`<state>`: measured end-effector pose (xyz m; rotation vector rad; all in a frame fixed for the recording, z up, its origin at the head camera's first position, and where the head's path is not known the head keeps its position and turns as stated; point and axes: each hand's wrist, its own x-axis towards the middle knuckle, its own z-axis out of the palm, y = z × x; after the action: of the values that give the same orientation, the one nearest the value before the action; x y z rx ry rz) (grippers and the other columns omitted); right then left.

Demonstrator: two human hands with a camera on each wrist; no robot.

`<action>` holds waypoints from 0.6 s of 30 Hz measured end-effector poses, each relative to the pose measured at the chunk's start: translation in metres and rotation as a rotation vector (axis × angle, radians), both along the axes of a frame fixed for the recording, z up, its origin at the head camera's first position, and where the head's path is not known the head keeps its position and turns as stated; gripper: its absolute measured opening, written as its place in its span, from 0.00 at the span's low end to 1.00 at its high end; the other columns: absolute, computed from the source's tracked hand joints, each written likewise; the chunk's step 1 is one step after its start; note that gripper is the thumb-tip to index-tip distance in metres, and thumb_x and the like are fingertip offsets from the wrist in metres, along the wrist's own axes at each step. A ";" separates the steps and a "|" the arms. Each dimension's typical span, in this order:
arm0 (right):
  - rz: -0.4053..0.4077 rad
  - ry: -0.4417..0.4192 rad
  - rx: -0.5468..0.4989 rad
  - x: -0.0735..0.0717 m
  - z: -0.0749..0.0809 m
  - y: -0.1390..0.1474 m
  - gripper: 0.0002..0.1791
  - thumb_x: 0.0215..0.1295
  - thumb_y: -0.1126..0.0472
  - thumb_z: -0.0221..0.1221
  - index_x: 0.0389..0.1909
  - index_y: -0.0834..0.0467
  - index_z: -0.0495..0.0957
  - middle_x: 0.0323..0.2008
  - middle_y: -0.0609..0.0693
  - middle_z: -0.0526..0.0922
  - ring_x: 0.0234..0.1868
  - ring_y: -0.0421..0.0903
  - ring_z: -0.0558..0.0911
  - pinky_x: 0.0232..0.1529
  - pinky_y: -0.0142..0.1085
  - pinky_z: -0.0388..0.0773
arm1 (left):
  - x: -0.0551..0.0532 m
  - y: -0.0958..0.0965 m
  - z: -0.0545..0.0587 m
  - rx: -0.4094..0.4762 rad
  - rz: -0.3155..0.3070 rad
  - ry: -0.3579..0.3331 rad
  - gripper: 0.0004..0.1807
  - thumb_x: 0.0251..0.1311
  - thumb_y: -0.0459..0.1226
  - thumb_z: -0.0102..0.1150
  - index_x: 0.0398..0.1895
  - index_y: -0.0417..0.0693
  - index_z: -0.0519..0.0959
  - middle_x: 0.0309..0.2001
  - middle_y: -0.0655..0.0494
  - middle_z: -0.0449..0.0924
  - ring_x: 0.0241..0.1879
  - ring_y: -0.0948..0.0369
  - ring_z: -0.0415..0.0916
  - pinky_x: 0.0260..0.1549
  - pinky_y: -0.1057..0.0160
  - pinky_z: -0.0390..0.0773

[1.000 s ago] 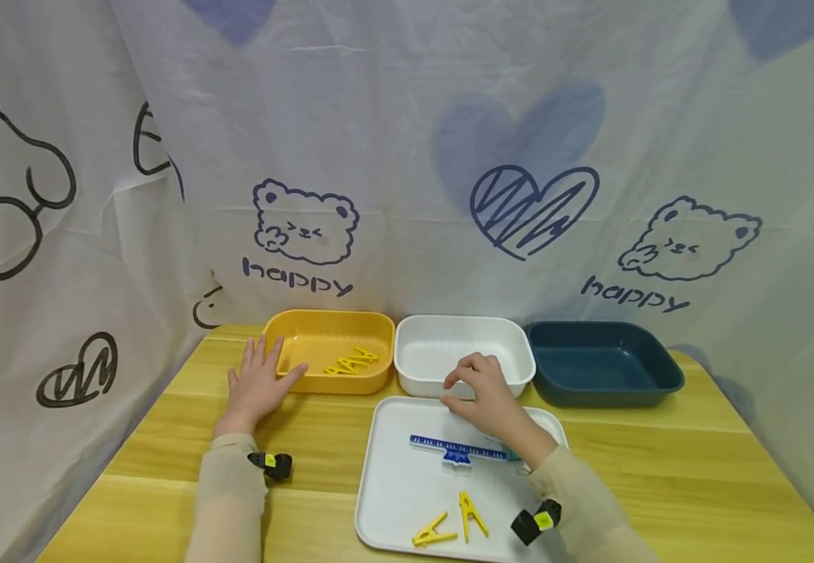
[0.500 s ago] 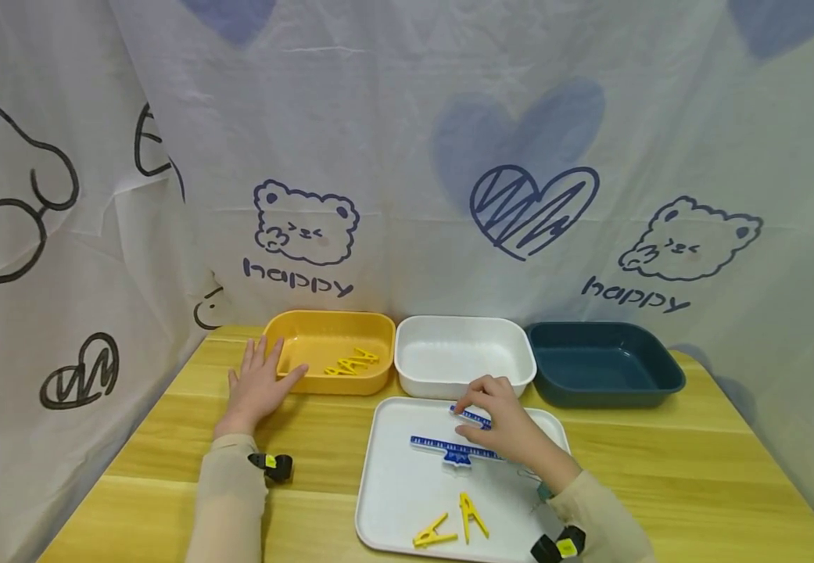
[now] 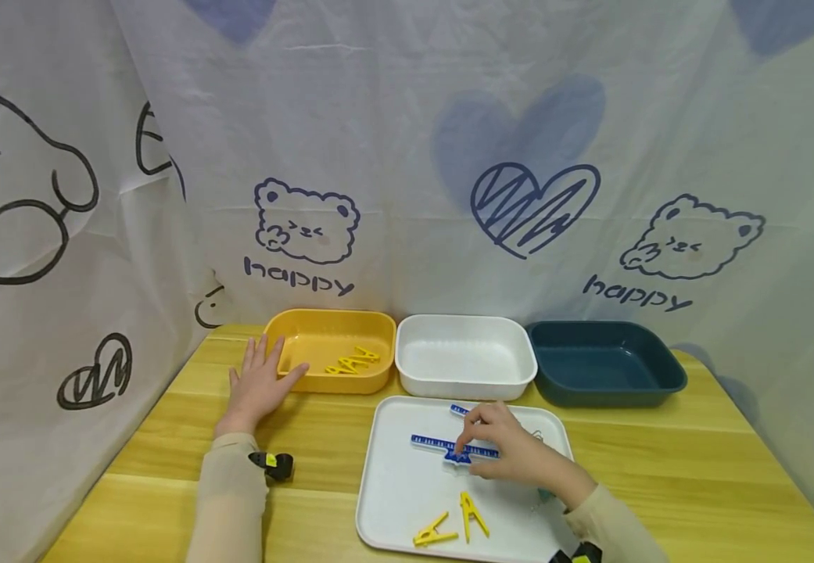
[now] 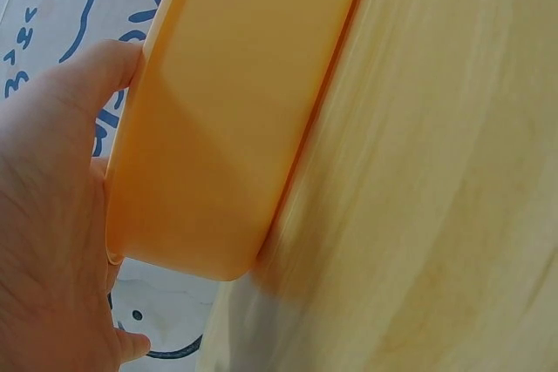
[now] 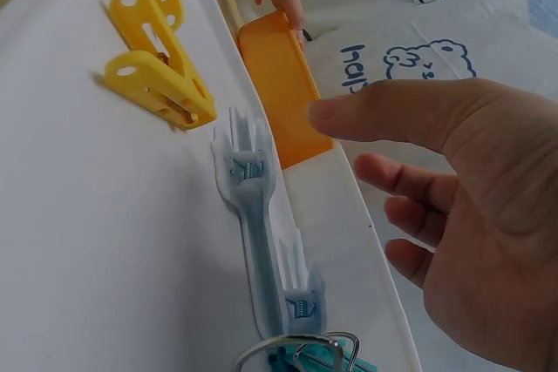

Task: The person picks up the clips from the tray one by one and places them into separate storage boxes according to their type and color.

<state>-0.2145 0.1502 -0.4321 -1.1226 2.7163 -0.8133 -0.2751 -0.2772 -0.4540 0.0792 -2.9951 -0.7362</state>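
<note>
My left hand [image 3: 257,395] rests on the left rim of the yellow bin [image 3: 339,383], its fingers spread over the edge. Over the white tray [image 3: 392,500], my right hand [image 3: 512,453] reaches down at a blue ruler clip [image 3: 424,442]; thumb and fingers stand apart with nothing held between them in the right wrist view. A second blue ruler clip [image 3: 458,409] lies behind it, partly covered by that hand. Both show pale undersides and springs from the right wrist. Two yellow clothespins [image 3: 472,516] lie at the tray's front.
Several yellow clothespins [image 3: 353,363] lie inside the yellow bin. A white bin [image 3: 466,387] and a dark teal bin [image 3: 604,391] stand beside it in a row. Teal clips [image 5: 327,356] with wire loops sit at the tray's right side. A printed curtain [image 3: 407,258] hangs behind.
My right hand has moved from near the white bin back toward me, down to the front ruler clip. More of the rear clip came into view, then was partly covered. My left hand stays put.
</note>
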 end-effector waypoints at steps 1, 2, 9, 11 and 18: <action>0.013 -0.022 0.013 0.001 0.000 0.001 0.12 0.53 0.60 0.71 0.37 0.43 0.84 0.46 0.40 0.72 0.52 0.44 0.63 0.53 0.43 0.67 | 0.000 0.000 0.000 0.001 0.000 -0.002 0.50 0.64 0.69 0.38 0.79 0.48 0.44 0.79 0.39 0.32 0.77 0.40 0.24 0.64 0.23 0.32; 0.024 -0.041 0.027 0.002 0.000 0.002 0.12 0.53 0.60 0.71 0.37 0.43 0.84 0.46 0.40 0.71 0.52 0.43 0.63 0.53 0.43 0.67 | 0.000 0.000 0.000 0.000 0.001 -0.002 0.50 0.64 0.69 0.38 0.79 0.48 0.44 0.79 0.39 0.31 0.77 0.41 0.24 0.64 0.23 0.32; 0.090 -0.151 0.086 0.005 0.004 0.002 0.14 0.53 0.60 0.70 0.38 0.38 0.84 0.45 0.37 0.71 0.48 0.40 0.61 0.48 0.37 0.64 | 0.001 0.000 0.000 0.007 0.010 -0.007 0.51 0.63 0.70 0.38 0.79 0.49 0.44 0.79 0.40 0.32 0.77 0.41 0.24 0.65 0.24 0.32; 0.108 -0.149 0.104 0.006 0.003 0.001 0.15 0.52 0.61 0.70 0.37 0.37 0.84 0.45 0.37 0.71 0.47 0.39 0.62 0.49 0.37 0.63 | 0.001 0.000 0.000 0.006 0.010 -0.009 0.51 0.63 0.70 0.38 0.79 0.49 0.44 0.79 0.40 0.32 0.77 0.41 0.24 0.65 0.24 0.33; 0.146 -0.119 0.151 0.007 -0.004 0.000 0.17 0.49 0.62 0.70 0.35 0.34 0.84 0.44 0.36 0.70 0.48 0.39 0.61 0.53 0.42 0.62 | 0.001 0.000 0.001 0.005 0.003 -0.012 0.51 0.63 0.70 0.37 0.79 0.50 0.43 0.79 0.40 0.31 0.77 0.41 0.23 0.65 0.24 0.32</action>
<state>-0.2074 0.1497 -0.4362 -1.1825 2.5173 -0.6223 -0.2742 -0.2773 -0.4533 0.0890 -3.0036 -0.7449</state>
